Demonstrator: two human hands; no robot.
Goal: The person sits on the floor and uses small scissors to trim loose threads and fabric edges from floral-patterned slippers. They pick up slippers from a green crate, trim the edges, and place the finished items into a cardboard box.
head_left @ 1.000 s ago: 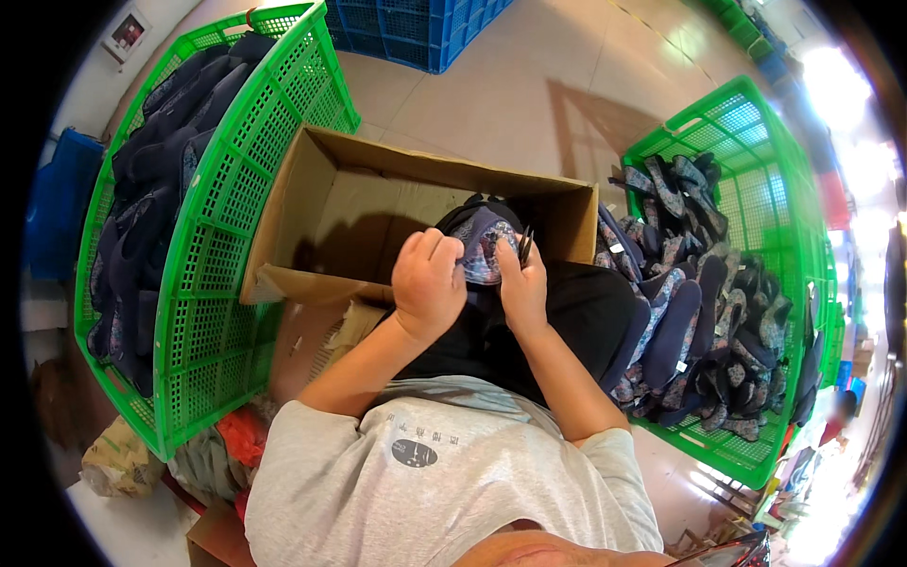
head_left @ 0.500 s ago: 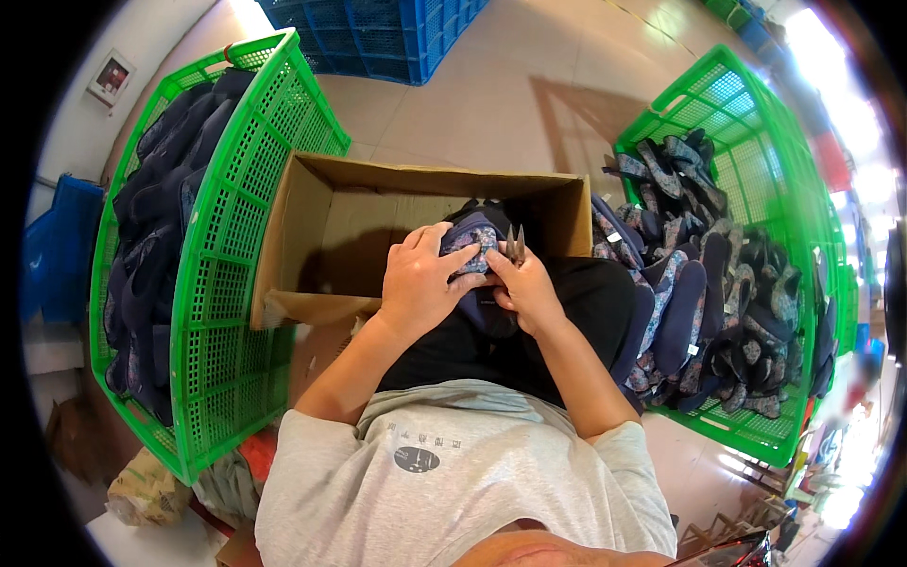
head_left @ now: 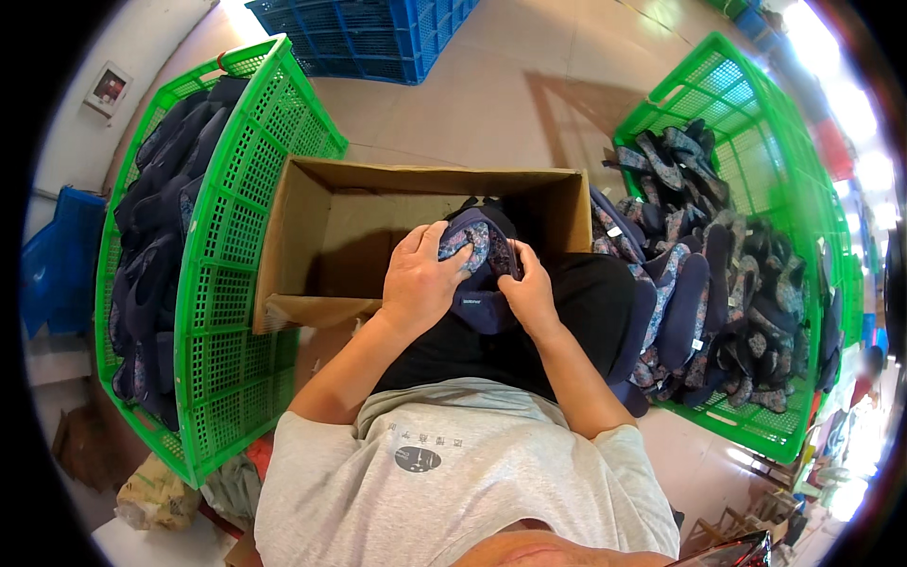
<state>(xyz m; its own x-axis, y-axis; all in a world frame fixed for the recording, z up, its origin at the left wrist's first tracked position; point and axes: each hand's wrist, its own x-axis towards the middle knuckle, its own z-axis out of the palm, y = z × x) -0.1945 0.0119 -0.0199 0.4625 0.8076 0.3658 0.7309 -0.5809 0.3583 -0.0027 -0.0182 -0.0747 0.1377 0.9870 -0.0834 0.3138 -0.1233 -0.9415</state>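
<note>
Over my lap and the near side of the cardboard box, I hold a navy fabric slipper (head_left: 485,312) with a flowered lining. My left hand (head_left: 418,281) is closed on its left side, thumb and fingers pressing the flowered part. My right hand (head_left: 531,295) pinches the slipper's right edge, which is spread away from the left side. A small pair of metal snips was in my right hand earlier; its blades do not show now, and whether the palm still holds it is hidden.
The open cardboard box (head_left: 430,177) stands in front of me. At my left, a green crate (head_left: 250,189) holds dark slippers; at my right, another green crate (head_left: 746,118) holds flowered and navy slippers (head_left: 682,307). A blue crate (head_left: 364,42) stands farther off.
My right hand has turned and taken the slipper's right edge, and the snips' blades have gone from sight. The slipper is opened wider, showing more lining. My left hand keeps its hold.
</note>
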